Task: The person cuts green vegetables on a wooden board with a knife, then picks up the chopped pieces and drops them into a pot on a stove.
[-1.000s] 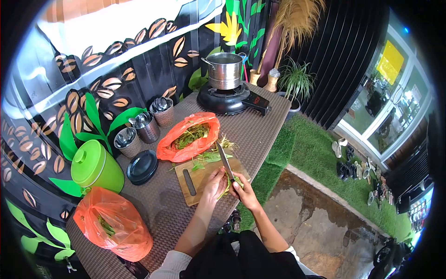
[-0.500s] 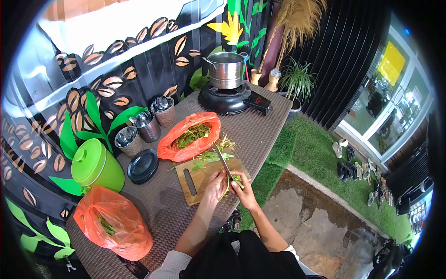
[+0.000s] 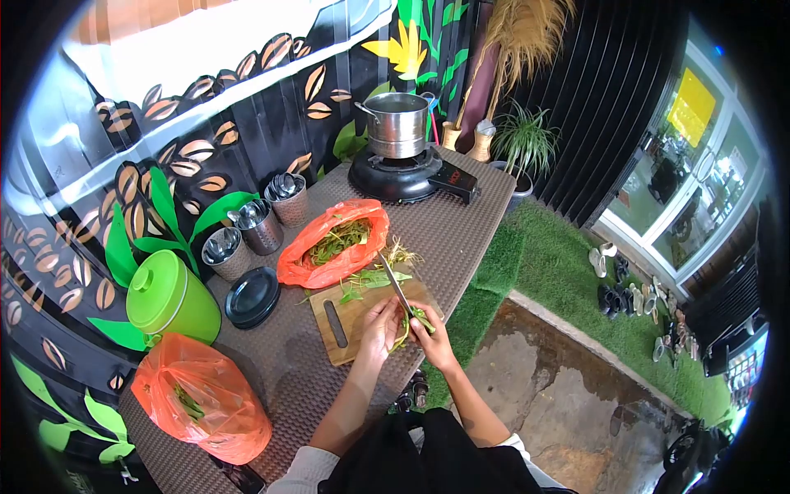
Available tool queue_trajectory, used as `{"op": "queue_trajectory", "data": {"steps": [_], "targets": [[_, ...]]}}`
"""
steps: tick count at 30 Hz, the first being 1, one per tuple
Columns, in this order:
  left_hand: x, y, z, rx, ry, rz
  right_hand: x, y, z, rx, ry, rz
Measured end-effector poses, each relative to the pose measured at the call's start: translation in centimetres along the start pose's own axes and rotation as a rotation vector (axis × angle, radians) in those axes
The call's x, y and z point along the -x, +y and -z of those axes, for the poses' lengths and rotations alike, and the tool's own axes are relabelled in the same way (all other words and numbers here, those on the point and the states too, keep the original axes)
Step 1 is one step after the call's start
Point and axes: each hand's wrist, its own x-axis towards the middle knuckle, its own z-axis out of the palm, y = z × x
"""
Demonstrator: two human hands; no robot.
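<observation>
A knife (image 3: 395, 281) points up and to the left over the cutting board, its handle end going into my right hand (image 3: 434, 343), which is closed around it. Green leafy stems (image 3: 423, 316) show at the right fingers. My left hand (image 3: 380, 329) is closed at the blade's near end, pinching a green stem (image 3: 401, 337) that bends down between both hands. Below them lies the wooden cutting board (image 3: 350, 306) with a slot handle and loose leaves (image 3: 366, 281) on it. Behind it, an open orange plastic bag (image 3: 292, 270) holds more greens. Pale root ends (image 3: 401, 255) lie beside this bag.
A steel pot (image 3: 398, 132) stands on a black portable stove (image 3: 387, 179) at the far end. Several cutlery cups (image 3: 262, 230), black plates (image 3: 252, 298), a green lidded container (image 3: 169, 300) and a second orange bag (image 3: 218, 412) line the left. The table edge (image 3: 485, 255) runs along the right.
The hands, knife and stem keep nearly the same place, with only slight finger movement at the stem. The whole view has shifted very slightly.
</observation>
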Motion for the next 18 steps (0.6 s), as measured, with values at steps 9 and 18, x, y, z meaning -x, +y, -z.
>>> {"op": "queue_trajectory", "data": {"steps": [9,18], "targets": [[-0.1,0.5,0.0,-0.069,0.042,-0.054,-1.0,1.9,-0.2,0.141,0.079,0.064],[-0.5,1.1,0.4,-0.487,0.136,-0.219,-1.6,1.6,-0.6,0.122,0.074,0.054]]}}
